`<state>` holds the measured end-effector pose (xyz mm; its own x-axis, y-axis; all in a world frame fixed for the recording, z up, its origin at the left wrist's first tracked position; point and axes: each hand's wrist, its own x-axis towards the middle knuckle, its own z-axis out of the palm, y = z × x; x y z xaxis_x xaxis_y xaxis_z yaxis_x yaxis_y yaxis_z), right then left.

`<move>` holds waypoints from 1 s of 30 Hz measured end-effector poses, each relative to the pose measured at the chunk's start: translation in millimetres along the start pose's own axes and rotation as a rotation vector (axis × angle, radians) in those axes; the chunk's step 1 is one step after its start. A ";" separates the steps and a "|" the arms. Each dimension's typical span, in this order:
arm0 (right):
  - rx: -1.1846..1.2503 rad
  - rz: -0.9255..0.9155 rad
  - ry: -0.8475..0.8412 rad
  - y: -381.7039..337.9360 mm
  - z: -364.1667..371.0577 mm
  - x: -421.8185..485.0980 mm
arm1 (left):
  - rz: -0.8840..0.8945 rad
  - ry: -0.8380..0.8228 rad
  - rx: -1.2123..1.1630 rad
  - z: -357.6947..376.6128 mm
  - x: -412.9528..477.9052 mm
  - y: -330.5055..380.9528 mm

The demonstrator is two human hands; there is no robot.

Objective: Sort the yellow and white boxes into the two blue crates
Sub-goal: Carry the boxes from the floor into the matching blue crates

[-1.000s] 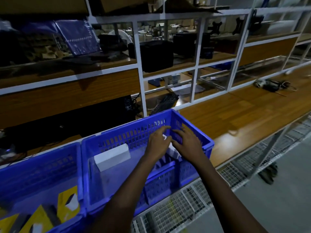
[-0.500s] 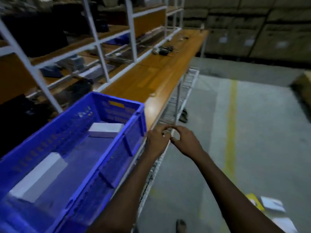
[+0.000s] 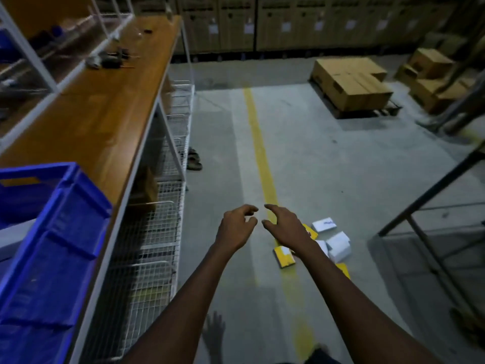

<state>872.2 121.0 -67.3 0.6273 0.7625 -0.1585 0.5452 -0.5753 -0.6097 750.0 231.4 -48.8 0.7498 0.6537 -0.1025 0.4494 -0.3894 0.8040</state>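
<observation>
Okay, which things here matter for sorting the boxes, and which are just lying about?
For the job:
blue crate on the bench
yellow boxes and white boxes on the floor
left hand and right hand, both empty

Just lying about:
cardboard cartons
sandals
dark clutter farther along the bench

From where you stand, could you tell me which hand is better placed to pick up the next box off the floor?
Probably the right hand: empty, with the yellow and white boxes on the floor on its side. The left hand, also empty, is nearer the blue crate.
</observation>
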 end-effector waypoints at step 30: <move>-0.184 0.327 -0.118 509.4 30.7 265.9 | -0.422 -0.120 0.339 481.5 341.4 -95.3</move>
<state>1299.7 39.8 -443.8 0.7219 0.5529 -0.4161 0.4246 -0.8288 -0.3645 1197.0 179.2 -442.4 0.5120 0.7274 -0.4569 0.8391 -0.3097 0.4471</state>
